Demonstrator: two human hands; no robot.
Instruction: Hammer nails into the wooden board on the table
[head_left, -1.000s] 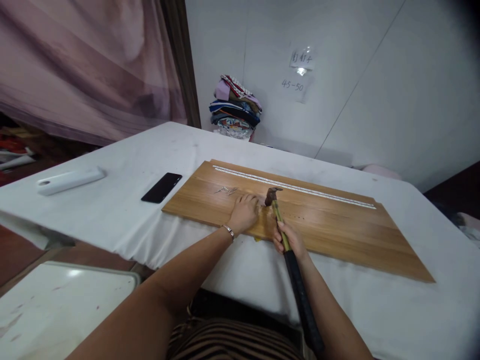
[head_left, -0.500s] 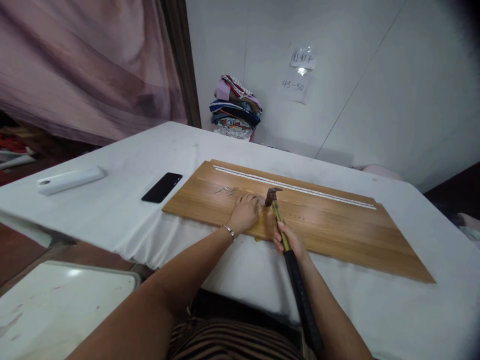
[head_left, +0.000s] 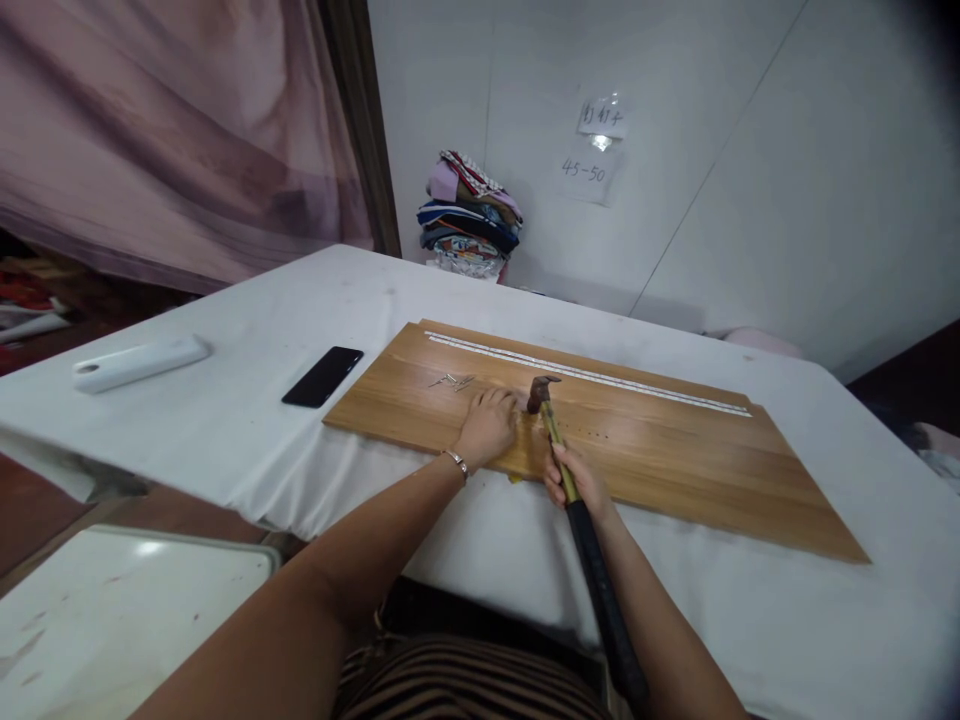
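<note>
A long wooden board (head_left: 660, 450) lies on a table covered with a white cloth (head_left: 247, 400). My right hand (head_left: 579, 482) is wrapped round the handle of a hammer (head_left: 541, 392), whose rusty head rests on the board just right of my left hand. My left hand (head_left: 489, 425) lies on the board with its fingers curled together near the hammer head; what it pinches is too small to make out. A few loose nails (head_left: 452, 380) lie on the board to the left. A row of small dark dots (head_left: 589, 433) marks the board right of the hammer.
A black phone (head_left: 323, 375) and a white oblong object (head_left: 139, 360) lie on the cloth to the left. A light strip (head_left: 592, 374) runs along the board's far edge. Folded clothes (head_left: 469, 215) are stacked by the wall. A white tabletop (head_left: 112, 610) sits lower left.
</note>
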